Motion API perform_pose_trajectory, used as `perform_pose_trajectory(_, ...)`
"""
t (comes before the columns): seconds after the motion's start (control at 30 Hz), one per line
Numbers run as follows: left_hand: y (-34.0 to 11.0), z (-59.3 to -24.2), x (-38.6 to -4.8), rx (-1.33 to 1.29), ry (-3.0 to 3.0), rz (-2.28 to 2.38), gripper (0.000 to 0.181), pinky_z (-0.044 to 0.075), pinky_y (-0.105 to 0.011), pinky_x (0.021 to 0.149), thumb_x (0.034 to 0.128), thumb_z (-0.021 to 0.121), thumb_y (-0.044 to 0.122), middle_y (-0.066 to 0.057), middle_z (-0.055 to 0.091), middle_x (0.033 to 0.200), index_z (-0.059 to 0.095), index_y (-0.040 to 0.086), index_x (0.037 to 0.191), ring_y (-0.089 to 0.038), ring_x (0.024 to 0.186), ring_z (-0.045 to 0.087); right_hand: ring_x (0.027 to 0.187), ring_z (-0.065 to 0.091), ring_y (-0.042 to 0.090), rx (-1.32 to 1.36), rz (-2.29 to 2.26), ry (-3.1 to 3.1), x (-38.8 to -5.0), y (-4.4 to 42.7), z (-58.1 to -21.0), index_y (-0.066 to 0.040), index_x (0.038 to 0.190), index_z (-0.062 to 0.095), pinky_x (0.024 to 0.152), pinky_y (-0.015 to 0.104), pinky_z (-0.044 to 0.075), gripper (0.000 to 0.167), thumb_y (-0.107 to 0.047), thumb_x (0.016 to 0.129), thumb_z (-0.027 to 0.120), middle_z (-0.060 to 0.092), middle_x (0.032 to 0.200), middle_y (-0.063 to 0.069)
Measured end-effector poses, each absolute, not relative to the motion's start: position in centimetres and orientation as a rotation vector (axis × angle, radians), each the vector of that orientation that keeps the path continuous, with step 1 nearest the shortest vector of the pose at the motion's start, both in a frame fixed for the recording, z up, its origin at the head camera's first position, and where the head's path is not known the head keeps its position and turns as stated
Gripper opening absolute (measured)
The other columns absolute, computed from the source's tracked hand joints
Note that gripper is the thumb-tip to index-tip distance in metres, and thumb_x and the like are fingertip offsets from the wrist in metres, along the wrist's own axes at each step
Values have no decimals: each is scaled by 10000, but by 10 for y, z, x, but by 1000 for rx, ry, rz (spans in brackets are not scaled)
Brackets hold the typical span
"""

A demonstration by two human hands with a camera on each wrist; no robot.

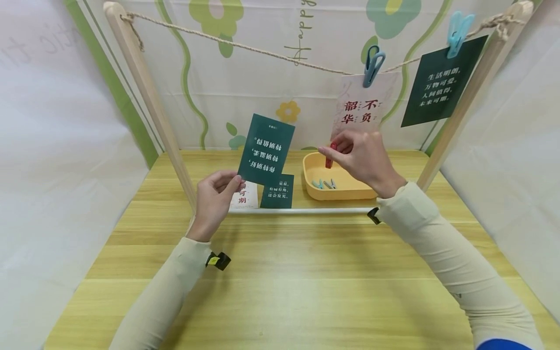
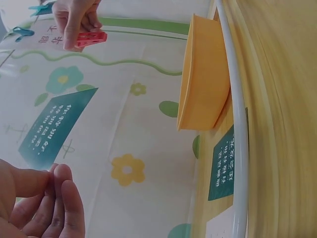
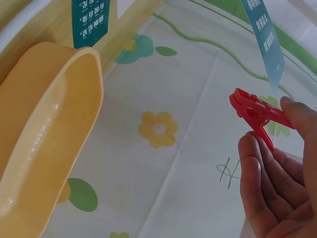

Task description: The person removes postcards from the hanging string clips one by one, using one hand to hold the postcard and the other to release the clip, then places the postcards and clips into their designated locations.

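My left hand (image 1: pixel 214 201) pinches a dark green card (image 1: pixel 267 149) by its lower left corner, the white writing upside down in the head view. The left wrist view shows that card (image 2: pixel 57 126) above the fingertips. Between thumb and fingers of my right hand (image 1: pixel 365 158) is a red clip (image 1: pixel 330 155), held by its handles in the right wrist view (image 3: pixel 257 114). Behind the right hand, a pink card (image 1: pixel 356 104) hangs from the rope (image 1: pixel 245 47) under a blue clip (image 1: pixel 373 67). Farther right hangs another green card (image 1: pixel 442 85) under a light blue clip (image 1: pixel 458 34).
A yellow tray (image 1: pixel 343 195) holds several small clips (image 1: pixel 323 184). Left of it, a green card (image 1: pixel 277 194) and a pale card (image 1: pixel 246 197) lie on the table behind a white bar (image 1: pixel 306 211). Wooden posts (image 1: pixel 150 102) stand on both sides, with the rope tied between them.
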State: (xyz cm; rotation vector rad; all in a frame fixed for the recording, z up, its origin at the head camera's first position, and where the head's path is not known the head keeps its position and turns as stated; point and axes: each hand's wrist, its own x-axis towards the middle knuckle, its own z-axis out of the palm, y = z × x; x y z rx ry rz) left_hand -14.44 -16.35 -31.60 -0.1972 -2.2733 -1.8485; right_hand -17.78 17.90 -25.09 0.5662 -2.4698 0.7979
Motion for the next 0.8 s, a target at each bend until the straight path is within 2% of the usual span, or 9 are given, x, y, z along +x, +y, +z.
perform_pose_trajectory(0.1,-166,-319,-144,-187,-2280,-1847,227,630,-212,874,1048,674,156,-221,762,1132,722,-2,1203,-141,945,763,713,768,223,548,801,-2482,-179,180,-255,-34,954,779,681,215,577,294,-317,920,846,792,827,99)
perform_pose_trajectory(0.23,-169,-321,-143,-170,-2296,-1850,234,628,-208,878,1052,668,163,-218,762,1137,717,-4,1209,-177,968,766,723,770,240,525,838,-2499,-180,181,-259,-28,975,784,665,156,543,286,-300,918,850,795,844,114)
perform_pose_trajectory(0.33,-171,-322,-142,-155,-2309,-1858,240,625,-194,872,1055,663,166,-227,760,1157,710,-5,1217,-140,953,767,726,765,238,519,857,-2512,-181,183,-262,-28,974,782,656,133,528,291,-306,919,848,793,851,114)
perform_pose_trajectory(0.43,-173,-324,-141,-149,-2315,-1862,248,620,-178,863,1057,662,171,-244,756,1166,707,-7,1223,-62,914,751,713,758,223,514,859,-2518,-184,185,-267,-32,949,771,658,176,550,286,-303,912,856,787,833,99)
perform_pose_trajectory(0.53,-174,-325,-141,-150,-2313,-1868,254,618,-173,858,1056,665,176,-266,747,1169,707,-6,1227,-47,901,743,701,751,214,505,860,-2526,-185,188,-271,-44,910,758,661,230,569,276,-301,910,857,780,810,89)
perform_pose_trajectory(0.8,-179,-331,-139,-148,-2318,-1882,255,620,-190,882,1058,656,161,-251,744,1163,695,-22,1232,-117,942,758,707,751,228,500,857,-2538,-190,192,-279,-28,900,752,662,263,581,293,-304,917,850,778,820,105)
